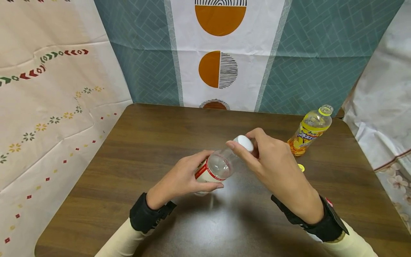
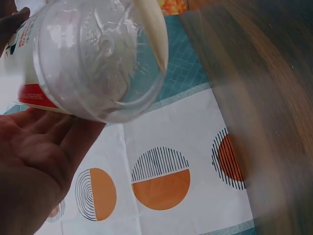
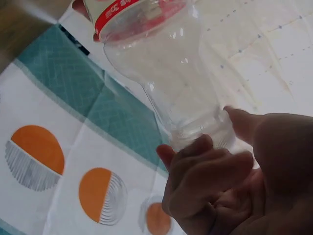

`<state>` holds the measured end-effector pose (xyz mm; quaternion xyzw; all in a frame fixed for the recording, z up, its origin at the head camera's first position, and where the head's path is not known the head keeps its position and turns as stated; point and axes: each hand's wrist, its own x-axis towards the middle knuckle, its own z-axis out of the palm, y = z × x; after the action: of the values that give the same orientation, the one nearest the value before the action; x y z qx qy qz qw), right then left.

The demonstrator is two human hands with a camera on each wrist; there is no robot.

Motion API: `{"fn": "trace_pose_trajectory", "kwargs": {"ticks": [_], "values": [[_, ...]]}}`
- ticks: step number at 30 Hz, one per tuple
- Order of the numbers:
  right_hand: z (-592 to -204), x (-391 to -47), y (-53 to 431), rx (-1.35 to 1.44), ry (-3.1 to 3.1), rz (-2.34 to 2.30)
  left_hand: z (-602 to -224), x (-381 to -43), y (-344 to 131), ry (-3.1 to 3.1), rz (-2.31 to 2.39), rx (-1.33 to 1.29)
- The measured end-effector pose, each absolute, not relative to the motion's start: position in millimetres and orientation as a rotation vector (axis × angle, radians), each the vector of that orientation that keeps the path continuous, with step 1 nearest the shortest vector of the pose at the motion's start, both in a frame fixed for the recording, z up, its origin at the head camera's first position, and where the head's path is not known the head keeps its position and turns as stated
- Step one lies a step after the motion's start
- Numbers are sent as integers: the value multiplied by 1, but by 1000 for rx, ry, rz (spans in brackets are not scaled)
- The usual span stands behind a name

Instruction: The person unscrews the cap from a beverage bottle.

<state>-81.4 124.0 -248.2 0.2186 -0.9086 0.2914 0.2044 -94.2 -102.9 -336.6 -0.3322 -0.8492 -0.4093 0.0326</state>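
A clear, empty-looking plastic bottle (image 1: 221, 165) with a red and cream label is tilted above the table, its neck toward the right. Around its labelled body my left hand (image 1: 187, 175) curls, thumb on the near side. My right hand (image 1: 273, 160) pinches the white cap (image 1: 244, 142) at the bottle's neck between thumb and fingers. The left wrist view looks at the bottle's base (image 2: 102, 54). In the right wrist view the fingers close round the cap, and the clear shoulder (image 3: 166, 73) shows above them.
A second bottle (image 1: 309, 130) with a yellow label and some amber liquid stands uncapped at the back right of the wooden table (image 1: 154, 135). Near it lies a small yellow cap (image 1: 301, 167), partly behind the right hand. Patterned cloths hang at the back and sides.
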Motion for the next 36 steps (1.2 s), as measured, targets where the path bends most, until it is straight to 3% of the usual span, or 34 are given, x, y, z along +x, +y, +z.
{"fn": "trace_pose_trajectory", "kwargs": {"ticks": [14, 36], "values": [[-255, -93, 122, 392, -2718, 884, -341, -94, -102, -2575, -943, -876], [-259, -96, 126, 792, -2325, 924, -336, -93, -100, -2521, -1239, -977]]}}
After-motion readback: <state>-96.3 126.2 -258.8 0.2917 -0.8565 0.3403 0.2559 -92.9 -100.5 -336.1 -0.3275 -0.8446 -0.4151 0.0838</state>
